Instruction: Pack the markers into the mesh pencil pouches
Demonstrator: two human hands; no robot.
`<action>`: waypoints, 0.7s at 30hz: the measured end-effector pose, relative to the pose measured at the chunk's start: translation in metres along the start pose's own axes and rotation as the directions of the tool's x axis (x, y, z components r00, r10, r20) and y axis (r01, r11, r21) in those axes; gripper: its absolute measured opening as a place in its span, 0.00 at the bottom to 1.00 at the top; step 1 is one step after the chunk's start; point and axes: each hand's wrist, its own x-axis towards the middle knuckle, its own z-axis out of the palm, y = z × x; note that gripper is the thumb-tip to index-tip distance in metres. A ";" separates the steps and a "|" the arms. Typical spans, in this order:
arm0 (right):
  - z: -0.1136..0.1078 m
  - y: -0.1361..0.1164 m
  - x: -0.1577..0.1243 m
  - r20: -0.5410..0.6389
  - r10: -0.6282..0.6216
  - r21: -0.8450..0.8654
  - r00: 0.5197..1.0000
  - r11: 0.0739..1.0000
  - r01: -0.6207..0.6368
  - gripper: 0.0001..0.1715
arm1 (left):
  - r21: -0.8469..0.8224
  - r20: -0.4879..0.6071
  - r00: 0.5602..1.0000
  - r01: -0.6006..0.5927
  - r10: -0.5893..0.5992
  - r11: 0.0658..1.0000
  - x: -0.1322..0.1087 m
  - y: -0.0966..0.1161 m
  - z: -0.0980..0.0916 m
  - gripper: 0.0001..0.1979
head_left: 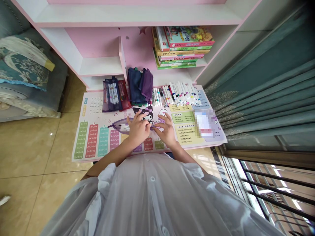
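On the desk mat, right in front of the person, a purple see-through pouch lies with its body at nine o'clock from the meeting fingertips and runs under the left hand to its narrow end. There I see thumb and forefinger of the left hand and of the right hand brought close together, each seemingly pinching that end, while the other fingers fan loosely toward twelve.

The left forearm comes in from between seven and eight o'clock, the right from between four and five; both hands are low, backs upward, almost touching.

The pouch is slim and purple-edged, holding white pens that lie along it; its middle is hidden by the left hand. From the fingertips, loose markers spread at one o'clock, dark pouches lie near eleven, and a filled navy pouch at ten.
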 end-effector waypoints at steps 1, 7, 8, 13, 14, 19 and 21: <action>0.000 0.001 0.001 0.009 0.003 0.000 1.000 1.000 -0.003 0.02 | 0.002 0.010 1.000 0.000 0.000 1.000 0.000 -0.001 -0.001 0.12; -0.002 0.006 0.003 0.022 0.012 0.003 1.000 1.000 -0.012 0.02 | 0.036 0.053 0.999 -0.009 0.007 0.999 0.003 -0.003 -0.009 0.11; -0.002 0.006 0.004 0.018 0.010 0.008 1.000 1.000 -0.010 0.01 | 0.041 0.059 0.998 0.001 -0.003 0.999 0.003 -0.004 -0.011 0.11; -0.006 0.009 0.007 0.014 0.025 0.029 1.000 0.999 -0.025 0.01 | 0.040 0.057 0.998 0.021 -0.024 0.999 0.005 -0.008 -0.016 0.10; -0.006 0.009 0.007 0.015 0.031 0.033 0.999 0.999 -0.032 0.02 | 0.041 0.055 0.998 0.018 -0.020 0.999 0.005 -0.009 -0.016 0.10; -0.007 0.011 0.008 0.015 0.035 0.021 0.999 0.999 -0.035 0.01 | 0.049 0.050 0.999 0.013 -0.016 0.999 0.005 -0.013 -0.015 0.09; -0.007 0.011 0.008 0.010 0.030 0.009 0.999 1.000 -0.030 0.01 | 0.048 0.049 0.999 0.015 -0.018 0.999 0.005 -0.014 -0.016 0.09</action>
